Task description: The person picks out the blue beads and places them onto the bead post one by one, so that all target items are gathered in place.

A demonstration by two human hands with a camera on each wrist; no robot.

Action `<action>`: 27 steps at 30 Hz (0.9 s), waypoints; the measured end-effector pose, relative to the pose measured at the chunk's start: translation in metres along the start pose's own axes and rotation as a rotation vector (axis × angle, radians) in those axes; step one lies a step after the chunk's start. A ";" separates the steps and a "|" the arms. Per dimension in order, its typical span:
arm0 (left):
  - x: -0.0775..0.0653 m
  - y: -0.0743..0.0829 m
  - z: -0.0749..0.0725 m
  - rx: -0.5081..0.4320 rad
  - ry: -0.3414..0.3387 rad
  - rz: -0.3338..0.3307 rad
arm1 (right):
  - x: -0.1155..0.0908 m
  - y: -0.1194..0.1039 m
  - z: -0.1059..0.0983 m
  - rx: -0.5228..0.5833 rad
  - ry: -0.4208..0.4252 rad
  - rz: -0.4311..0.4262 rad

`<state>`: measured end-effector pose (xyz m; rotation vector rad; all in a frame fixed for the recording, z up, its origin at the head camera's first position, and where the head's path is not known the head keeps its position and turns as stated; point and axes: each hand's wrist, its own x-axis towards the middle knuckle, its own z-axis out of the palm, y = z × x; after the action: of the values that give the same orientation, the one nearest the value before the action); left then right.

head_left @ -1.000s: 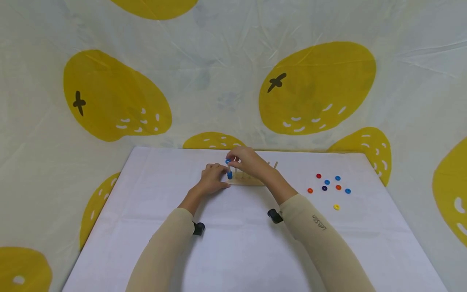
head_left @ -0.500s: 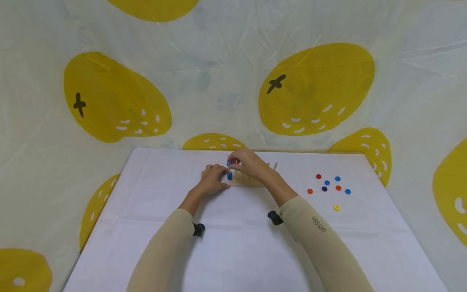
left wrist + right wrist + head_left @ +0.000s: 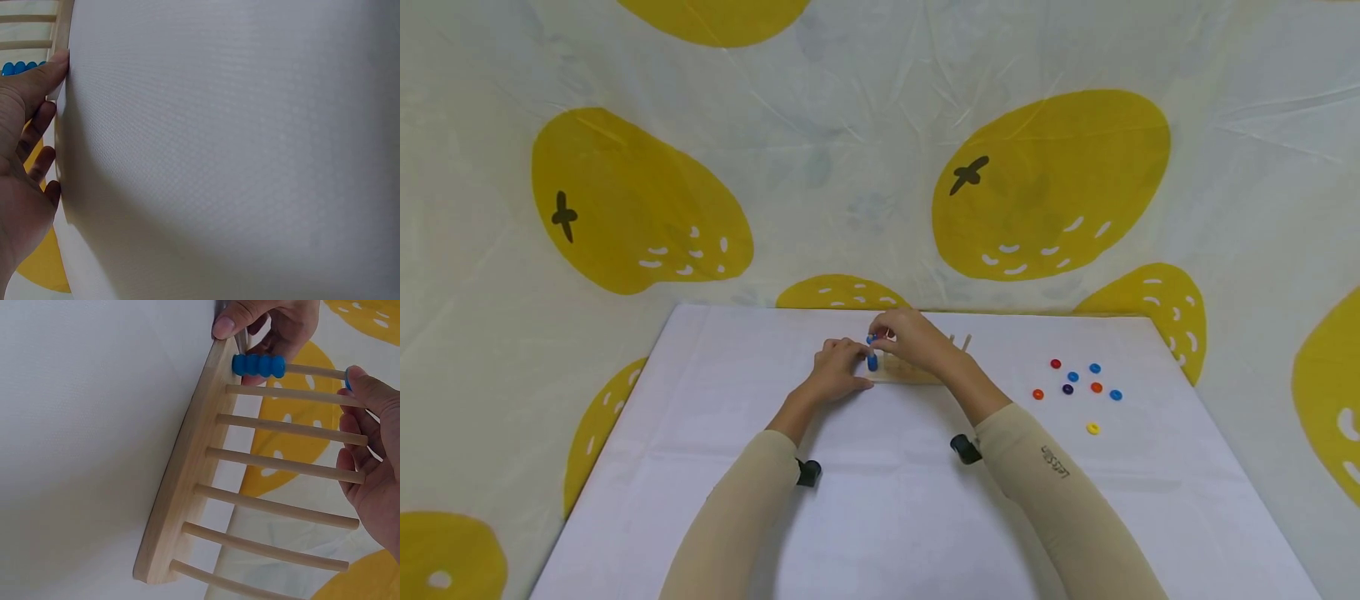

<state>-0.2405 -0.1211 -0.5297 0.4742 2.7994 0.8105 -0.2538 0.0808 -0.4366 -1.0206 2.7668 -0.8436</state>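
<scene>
A wooden rack of upright pegs (image 3: 187,469) stands at the back middle of the table. Several blue rings (image 3: 258,365) are stacked at the bottom of its leftmost peg. My left hand (image 3: 837,369) grips that end of the base, the thumb on the front edge and fingers behind. Between thumb and fingertips, my right hand (image 3: 913,337) pinches another blue ring (image 3: 347,379) at the top of the same peg. The right fingers hide part of this ring. In the left wrist view the thumb (image 3: 40,78) touches the base, and blue rings show behind it.
On the white table (image 3: 887,500), right of the rack, lie several loose rings, among them a red ring (image 3: 1056,363), a dark purple ring (image 3: 1067,389) and a yellow ring (image 3: 1093,428). A patterned cloth (image 3: 850,167) hangs behind the table.
My right hand has come down slightly with the blue ring, which is now closer to the stack. The left hand stays where it was on the base.
</scene>
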 end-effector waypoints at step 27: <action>0.000 0.003 0.000 0.017 -0.001 -0.020 | -0.006 0.002 -0.004 -0.006 0.008 0.026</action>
<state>-0.2394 -0.1190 -0.5285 0.4488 2.8070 0.7831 -0.2510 0.0875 -0.4345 -0.9826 2.7851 -0.8381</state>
